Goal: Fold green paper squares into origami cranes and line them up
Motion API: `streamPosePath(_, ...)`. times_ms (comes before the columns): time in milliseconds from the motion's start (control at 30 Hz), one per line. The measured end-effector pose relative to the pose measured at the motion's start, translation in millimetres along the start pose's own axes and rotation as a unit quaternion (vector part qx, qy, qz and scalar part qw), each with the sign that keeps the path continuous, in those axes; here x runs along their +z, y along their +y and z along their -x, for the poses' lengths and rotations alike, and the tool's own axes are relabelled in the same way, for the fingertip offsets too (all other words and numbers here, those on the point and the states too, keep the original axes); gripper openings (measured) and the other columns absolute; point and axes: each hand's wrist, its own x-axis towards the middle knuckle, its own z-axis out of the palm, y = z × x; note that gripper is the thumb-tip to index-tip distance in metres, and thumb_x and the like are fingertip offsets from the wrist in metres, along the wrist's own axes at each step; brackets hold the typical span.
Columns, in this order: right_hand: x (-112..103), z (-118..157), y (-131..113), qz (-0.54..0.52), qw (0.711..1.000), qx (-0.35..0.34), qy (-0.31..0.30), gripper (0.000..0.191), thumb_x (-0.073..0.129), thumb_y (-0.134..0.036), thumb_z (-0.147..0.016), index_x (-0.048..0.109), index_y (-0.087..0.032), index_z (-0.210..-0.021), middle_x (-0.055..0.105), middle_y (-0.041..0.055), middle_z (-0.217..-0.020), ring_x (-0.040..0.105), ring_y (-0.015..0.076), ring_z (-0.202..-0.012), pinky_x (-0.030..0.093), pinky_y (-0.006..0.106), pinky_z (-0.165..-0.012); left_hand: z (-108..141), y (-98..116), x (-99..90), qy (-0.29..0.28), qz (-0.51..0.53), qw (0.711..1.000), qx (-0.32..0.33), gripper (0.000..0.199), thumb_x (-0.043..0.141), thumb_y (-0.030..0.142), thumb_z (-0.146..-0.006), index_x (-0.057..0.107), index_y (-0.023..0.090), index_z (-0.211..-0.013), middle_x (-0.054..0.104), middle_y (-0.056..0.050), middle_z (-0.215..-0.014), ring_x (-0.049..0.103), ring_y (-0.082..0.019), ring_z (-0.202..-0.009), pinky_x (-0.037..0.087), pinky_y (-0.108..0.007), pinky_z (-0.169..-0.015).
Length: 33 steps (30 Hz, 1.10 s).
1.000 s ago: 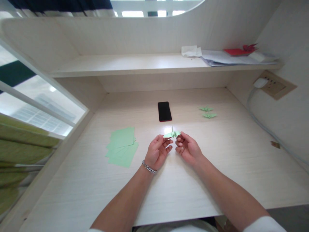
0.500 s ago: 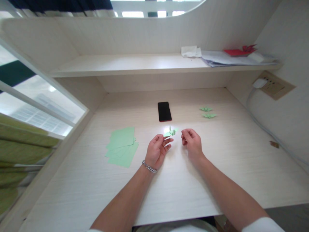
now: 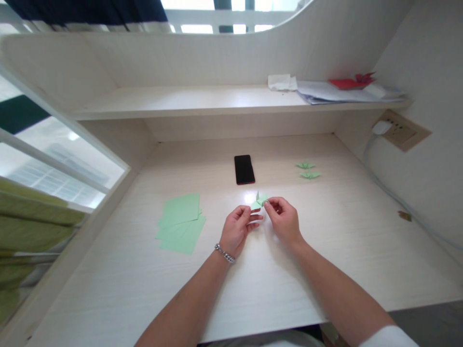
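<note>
A small folded green paper crane (image 3: 259, 201) is held up between my two hands, over the pale desk. My right hand (image 3: 284, 220) pinches its right part between thumb and index finger. On the crane's left, my left hand (image 3: 237, 229) has thumb and index finger together at the lower edge, its other fingers spread below. Two more green paper cranes (image 3: 310, 175) (image 3: 306, 165) lie on the desk to the right. Several green paper sheets (image 3: 183, 221) overlap to the left of my left hand.
A black phone (image 3: 244, 169) lies behind my hands. Papers (image 3: 318, 91), a red folded piece (image 3: 345, 84) and white tissue (image 3: 281, 82) rest on the shelf (image 3: 181, 99). A cable (image 3: 383, 185) runs from the wall socket (image 3: 403, 130) down the right side.
My right hand has moved left to the crane and now pinches it; before, it was apart from it. The camera view has shifted slightly.
</note>
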Motion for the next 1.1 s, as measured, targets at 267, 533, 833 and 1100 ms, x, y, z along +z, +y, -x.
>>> streamPosePath(267,-41,-30,7,0.065,0.990,0.006,0.122,0.026,0.061,-0.042,-0.079,0.068,-0.018,-0.088,0.068,0.0037,-0.073,0.060,0.0161,-0.061,0.047,0.028,-0.059,1,3,0.0,0.008,-0.069,0.998,-0.002,0.031,0.068,0.041,-0.077,0.061,0.014,-0.092,0.068,-0.010,-0.095,0.068,-0.016,-0.076,0.051,-0.025,-0.064)
streamPosePath(533,-120,-68,38,0.170,0.951,0.022,0.256,0.033,0.061,-0.045,-0.075,0.071,-0.015,-0.085,0.071,0.0069,-0.071,0.063,0.0189,-0.058,0.048,0.031,-0.061,1,6,2.2,0.000,-0.091,0.996,-0.013,0.036,0.073,0.041,-0.072,0.063,0.014,-0.093,0.070,-0.009,-0.090,0.068,-0.017,-0.075,0.053,-0.027,-0.067)
streamPosePath(833,-130,-80,72,0.239,0.937,0.069,0.246,0.030,0.056,-0.039,-0.076,0.074,-0.017,-0.086,0.072,0.0061,-0.069,0.065,0.0201,-0.063,0.048,0.030,-0.064,1,6,4.5,0.003,-0.122,0.992,-0.012,0.038,0.076,0.041,-0.068,0.064,0.013,-0.090,0.070,-0.010,-0.086,0.068,-0.020,-0.074,0.054,-0.030,-0.067)
streamPosePath(1100,-133,-81,75,0.291,0.926,0.055,0.233,0.026,0.055,-0.034,-0.078,0.075,-0.020,-0.086,0.074,0.0062,-0.082,0.066,0.0205,-0.074,0.048,0.029,-0.071,1,4,3.4,-0.011,-0.138,0.990,-0.010,0.031,0.074,0.038,-0.071,0.065,0.013,-0.088,0.070,-0.009,-0.086,0.067,-0.018,-0.075,0.053,-0.029,-0.069)
